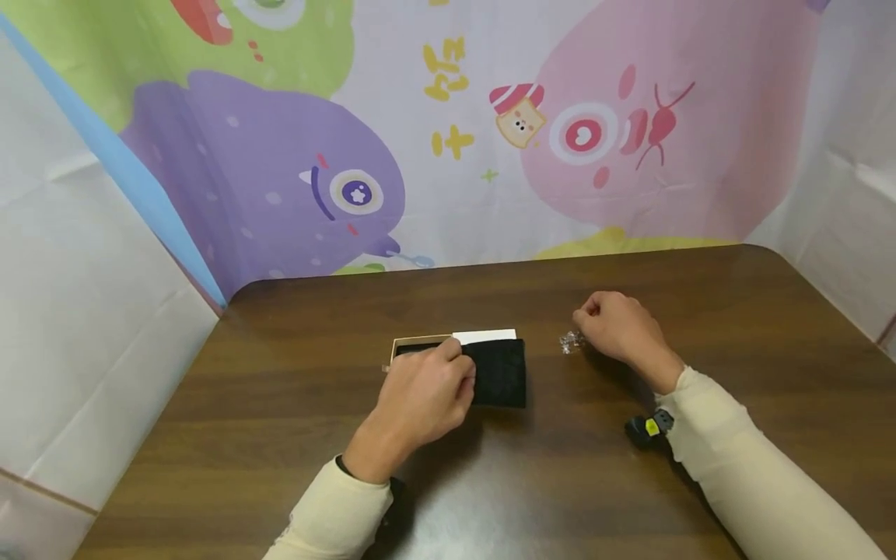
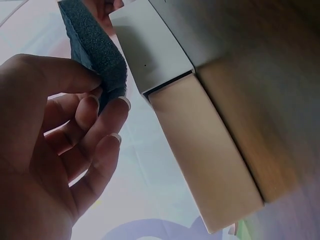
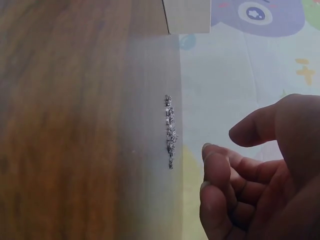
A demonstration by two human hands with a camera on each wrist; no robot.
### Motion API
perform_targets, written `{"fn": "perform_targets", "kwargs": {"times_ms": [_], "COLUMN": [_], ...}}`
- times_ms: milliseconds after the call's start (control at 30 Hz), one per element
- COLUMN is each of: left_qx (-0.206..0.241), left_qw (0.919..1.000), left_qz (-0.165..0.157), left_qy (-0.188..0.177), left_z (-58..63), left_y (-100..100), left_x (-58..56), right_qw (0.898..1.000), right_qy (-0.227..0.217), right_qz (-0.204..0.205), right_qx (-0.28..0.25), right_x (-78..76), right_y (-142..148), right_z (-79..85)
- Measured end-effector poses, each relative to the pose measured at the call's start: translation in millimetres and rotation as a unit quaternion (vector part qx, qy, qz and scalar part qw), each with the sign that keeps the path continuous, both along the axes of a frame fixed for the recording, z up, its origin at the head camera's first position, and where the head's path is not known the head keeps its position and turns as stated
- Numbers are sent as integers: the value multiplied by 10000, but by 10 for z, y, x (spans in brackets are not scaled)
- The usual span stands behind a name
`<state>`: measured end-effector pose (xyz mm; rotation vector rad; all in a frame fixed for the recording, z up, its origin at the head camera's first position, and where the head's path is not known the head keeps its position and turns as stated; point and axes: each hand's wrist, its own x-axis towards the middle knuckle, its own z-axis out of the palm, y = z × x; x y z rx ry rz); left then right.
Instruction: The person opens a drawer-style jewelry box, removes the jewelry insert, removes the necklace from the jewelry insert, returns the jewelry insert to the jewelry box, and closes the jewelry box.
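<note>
The left hand (image 1: 423,393) pinches a rectangular black foam pad (image 1: 500,375); the right hand (image 1: 621,327) (fingers narrowly parted) hovers by a sparkling silvery trinket (image 1: 568,343).

Backdrop cloth (image 1: 462,222), upper centre: yellow characters (image 1: 456,142) run down it, wording not readable.
Green plus sign (image 1: 489,176): printed on that cloth, just right of the frame's centre line, above mid-height.
</note>
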<state>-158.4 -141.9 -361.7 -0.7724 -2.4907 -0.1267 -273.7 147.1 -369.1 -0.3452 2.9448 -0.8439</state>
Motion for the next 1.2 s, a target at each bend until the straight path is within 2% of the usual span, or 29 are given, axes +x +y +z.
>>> {"fn": "perform_targets", "kwargs": {"times_ms": [267,467,733,933,1033,1200], "left_qx": [130,242,267,245,223,185], "left_qw": [9996,9989,9985,9964,9956,9962], "left_qz": [113,257,336,726,837,810], "left_qy": [224,306,335,360,347,243], "left_z": [-20,11,31,43,33,10], "left_y": [-29,-57,-96,-95,-93,-100], "left_x": [-24,-28,-51,-42,-32,-28], "right_qw": [9993,9978,9923,9894,9877,9830], "right_qy": [312,273,407,578,430,105], "right_qz": [212,568,1102,1279,1443,1768], "right_qx": [-72,-201,-395,-372,-415,-484], "right_x": [21,7,69,104,137,190], "right_y": [-79,-170,-284,-329,-335,-355], "right_z": [3,-7,12,6,11,20]}}
